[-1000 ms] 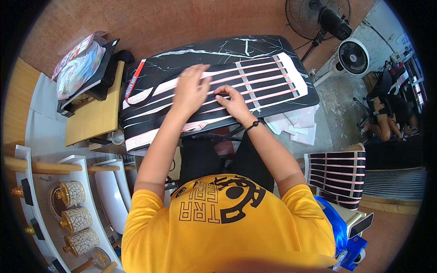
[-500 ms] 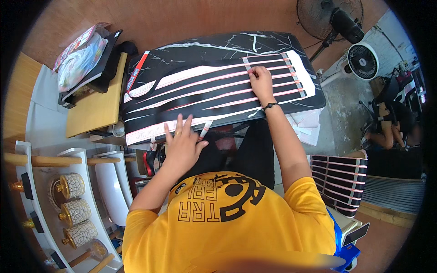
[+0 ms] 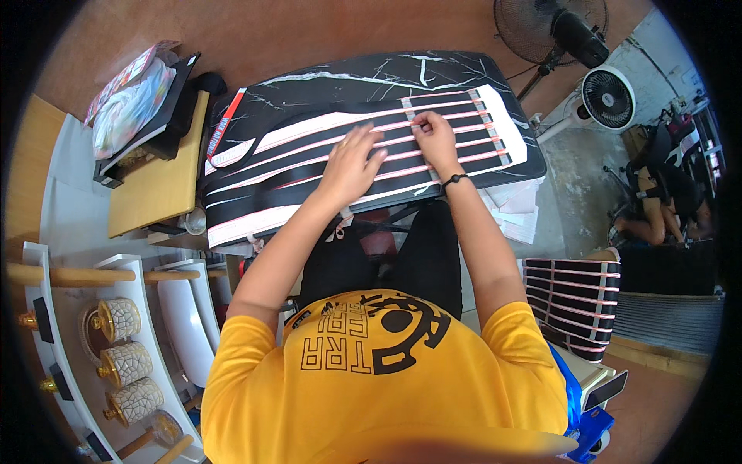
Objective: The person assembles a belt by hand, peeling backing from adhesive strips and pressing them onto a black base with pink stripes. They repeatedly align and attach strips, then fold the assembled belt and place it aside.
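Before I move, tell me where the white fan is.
In the head view, the white fan is at the upper right, below and right of the dark fan, past the right end of the black marble-patterned table.

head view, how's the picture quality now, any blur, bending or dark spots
Head view: the white shelving rack curves with the fisheye; head view, bottom edge: a yellowish strip is badly out of focus, too blurred to identify; head view, corners: black vignetting; head view, centre: the striped panel reads clearly.
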Motion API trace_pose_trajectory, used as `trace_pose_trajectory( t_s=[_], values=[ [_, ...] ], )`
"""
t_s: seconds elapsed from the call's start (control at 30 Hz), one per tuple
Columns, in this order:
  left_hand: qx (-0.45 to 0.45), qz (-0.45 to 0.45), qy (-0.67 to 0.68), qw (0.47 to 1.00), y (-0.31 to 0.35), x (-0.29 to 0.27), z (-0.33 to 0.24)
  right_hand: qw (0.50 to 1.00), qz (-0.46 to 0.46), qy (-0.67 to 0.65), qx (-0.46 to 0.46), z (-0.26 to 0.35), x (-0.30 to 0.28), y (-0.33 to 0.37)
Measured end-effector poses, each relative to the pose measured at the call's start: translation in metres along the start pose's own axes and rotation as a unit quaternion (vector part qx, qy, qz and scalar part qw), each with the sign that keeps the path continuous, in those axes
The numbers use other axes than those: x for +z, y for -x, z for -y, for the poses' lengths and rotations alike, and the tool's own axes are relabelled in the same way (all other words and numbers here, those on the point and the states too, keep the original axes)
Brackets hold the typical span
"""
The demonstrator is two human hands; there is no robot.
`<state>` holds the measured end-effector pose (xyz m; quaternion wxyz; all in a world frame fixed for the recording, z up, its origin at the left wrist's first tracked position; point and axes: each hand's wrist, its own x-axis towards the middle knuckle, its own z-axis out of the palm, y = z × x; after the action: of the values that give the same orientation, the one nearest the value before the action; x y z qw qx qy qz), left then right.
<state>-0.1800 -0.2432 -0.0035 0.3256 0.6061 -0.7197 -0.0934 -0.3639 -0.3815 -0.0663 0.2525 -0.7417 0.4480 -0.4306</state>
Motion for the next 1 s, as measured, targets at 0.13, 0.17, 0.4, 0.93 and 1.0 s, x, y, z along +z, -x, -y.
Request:
trace_pose_trajectory(
  t_s=[0.13, 0.17, 0.4, 0.93, 1.0],
  values=[
    [-0.041, 0.044, -0.128, 0.990, -0.065, 0.054, 0.016, 0.997, 0.054, -0.043, 0.030, 0.005, -0.002, 0.005],
    [-0.051, 0.040, -0.135, 0.989, -0.071, 0.063, 0.019, 0.998, 0.047, -0.028, 0.017, 0.005, -0.003, -0.001],
    [-0.083, 0.041, -0.163, 0.982, -0.078, 0.086, 0.028, 0.986, 0.081, 0.121, -0.082, -0.009, -0.006, -0.069],
    [-0.096, 0.043, -0.155, 0.982, -0.078, 0.086, 0.027, 0.930, 0.255, 0.262, -0.031, -0.005, 0.004, -0.111],
    [-0.095, 0.031, -0.148, 0.984, -0.077, 0.086, 0.026, 0.941, 0.214, 0.262, -0.021, 0.001, 0.007, -0.103]
  ],
)
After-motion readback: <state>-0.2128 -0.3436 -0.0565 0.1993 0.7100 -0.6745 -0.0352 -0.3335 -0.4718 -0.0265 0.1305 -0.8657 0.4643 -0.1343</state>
